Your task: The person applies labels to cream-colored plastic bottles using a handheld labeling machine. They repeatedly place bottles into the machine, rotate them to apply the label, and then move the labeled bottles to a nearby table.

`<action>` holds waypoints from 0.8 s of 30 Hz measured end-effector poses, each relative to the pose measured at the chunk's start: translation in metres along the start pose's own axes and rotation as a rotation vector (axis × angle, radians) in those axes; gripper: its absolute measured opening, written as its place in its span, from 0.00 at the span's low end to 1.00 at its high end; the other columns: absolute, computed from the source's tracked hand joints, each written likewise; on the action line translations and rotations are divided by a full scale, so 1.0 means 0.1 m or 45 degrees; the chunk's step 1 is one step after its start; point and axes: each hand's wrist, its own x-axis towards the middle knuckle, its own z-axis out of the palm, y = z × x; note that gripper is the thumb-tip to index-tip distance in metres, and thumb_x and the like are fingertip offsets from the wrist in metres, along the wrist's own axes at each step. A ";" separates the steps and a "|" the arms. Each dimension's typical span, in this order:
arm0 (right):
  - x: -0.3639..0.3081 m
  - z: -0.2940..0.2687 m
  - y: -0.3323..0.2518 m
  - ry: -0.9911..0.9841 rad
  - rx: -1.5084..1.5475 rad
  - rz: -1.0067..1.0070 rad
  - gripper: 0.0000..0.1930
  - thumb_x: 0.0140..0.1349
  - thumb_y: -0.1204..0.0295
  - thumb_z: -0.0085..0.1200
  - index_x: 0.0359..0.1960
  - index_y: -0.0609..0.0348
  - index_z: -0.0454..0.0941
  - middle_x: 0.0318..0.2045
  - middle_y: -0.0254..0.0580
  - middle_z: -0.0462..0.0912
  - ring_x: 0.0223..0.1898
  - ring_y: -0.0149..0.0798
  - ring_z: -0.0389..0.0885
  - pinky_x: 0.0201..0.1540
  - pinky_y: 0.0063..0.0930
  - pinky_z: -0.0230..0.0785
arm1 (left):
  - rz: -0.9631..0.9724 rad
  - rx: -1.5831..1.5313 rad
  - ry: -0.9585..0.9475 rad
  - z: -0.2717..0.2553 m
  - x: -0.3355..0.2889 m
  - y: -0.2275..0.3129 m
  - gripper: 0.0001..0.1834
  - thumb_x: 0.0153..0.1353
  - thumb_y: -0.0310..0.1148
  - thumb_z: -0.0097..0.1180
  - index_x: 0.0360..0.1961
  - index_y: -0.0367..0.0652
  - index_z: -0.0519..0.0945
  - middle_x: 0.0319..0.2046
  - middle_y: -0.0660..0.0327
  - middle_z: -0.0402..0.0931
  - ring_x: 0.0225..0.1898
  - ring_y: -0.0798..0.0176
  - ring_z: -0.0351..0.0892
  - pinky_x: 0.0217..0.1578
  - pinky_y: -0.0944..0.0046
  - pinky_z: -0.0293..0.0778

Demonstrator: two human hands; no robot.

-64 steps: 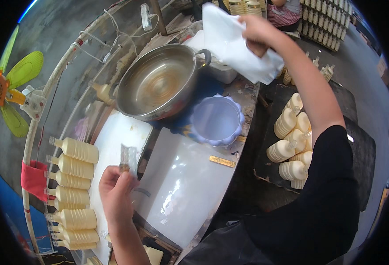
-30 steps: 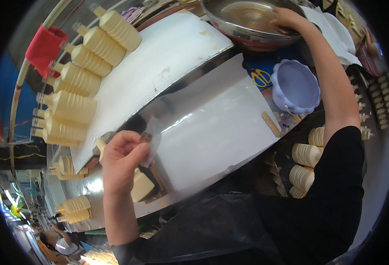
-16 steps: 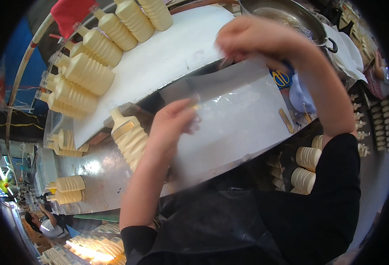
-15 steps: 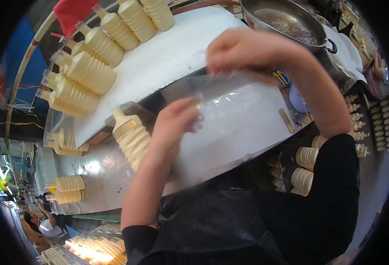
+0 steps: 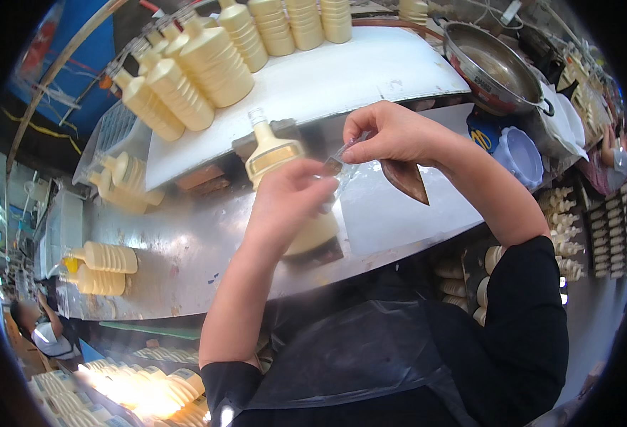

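Note:
A cream ribbed bottle point(image 5: 274, 153) with a gold band lies on the metal worktop, partly hidden by my left hand point(image 5: 292, 203). Blurred by motion, that hand has its thumb and fingers closed at one end of a small clear film piece point(image 5: 335, 165). My right hand point(image 5: 391, 135) pinches the film's other end between thumb and forefinger. Below its palm sticks out a brown pointed blade point(image 5: 406, 181), which the same hand appears to hold; its grip on it is hidden.
Several cream bottles point(image 5: 217, 67) stand along a white board point(image 5: 370, 67). A white sheet point(image 5: 406, 220) covers the worktop at right. Beyond it are a large metal pan point(image 5: 495, 67) and a lavender basin point(image 5: 519, 156). Two bottles point(image 5: 107, 257) lie at far left.
My hands have come together at the clear film. The right hand has lowered, and the brown blade now shows plainly. The view has shifted, so the bottles and board appear farther right.

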 end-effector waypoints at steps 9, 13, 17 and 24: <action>0.04 0.30 -0.16 -0.014 0.047 -0.115 0.10 0.53 0.71 0.67 0.35 0.59 0.80 0.29 0.30 0.80 0.31 0.24 0.75 0.35 0.18 0.68 | 0.046 -0.014 0.160 -0.27 -0.26 -0.15 0.07 0.60 0.29 0.66 0.39 0.39 0.83 0.26 0.68 0.80 0.25 0.77 0.74 0.28 0.75 0.69; -0.01 0.27 -0.08 -0.050 0.315 -0.001 0.09 0.55 0.77 0.66 0.35 0.58 0.77 0.27 0.28 0.78 0.28 0.17 0.72 0.29 0.12 0.65 | 0.069 0.017 0.164 -0.34 -0.30 -0.20 0.08 0.60 0.29 0.66 0.38 0.38 0.84 0.26 0.69 0.80 0.25 0.78 0.73 0.27 0.76 0.68; -0.07 0.38 0.15 -0.071 0.453 -0.027 0.21 0.58 0.72 0.64 0.54 0.61 0.75 0.40 0.35 0.80 0.26 0.19 0.71 0.26 0.12 0.65 | 0.001 0.048 0.101 -0.39 -0.38 -0.24 0.08 0.60 0.29 0.66 0.38 0.37 0.84 0.25 0.69 0.80 0.25 0.79 0.73 0.25 0.76 0.67; -0.16 0.82 0.55 -0.238 0.702 0.218 0.21 0.61 0.69 0.64 0.54 0.65 0.80 0.35 0.34 0.81 0.22 0.19 0.71 0.22 0.13 0.64 | -0.097 0.060 0.019 -0.49 -0.54 -0.39 0.10 0.60 0.31 0.66 0.41 0.38 0.85 0.25 0.69 0.80 0.23 0.80 0.70 0.23 0.77 0.65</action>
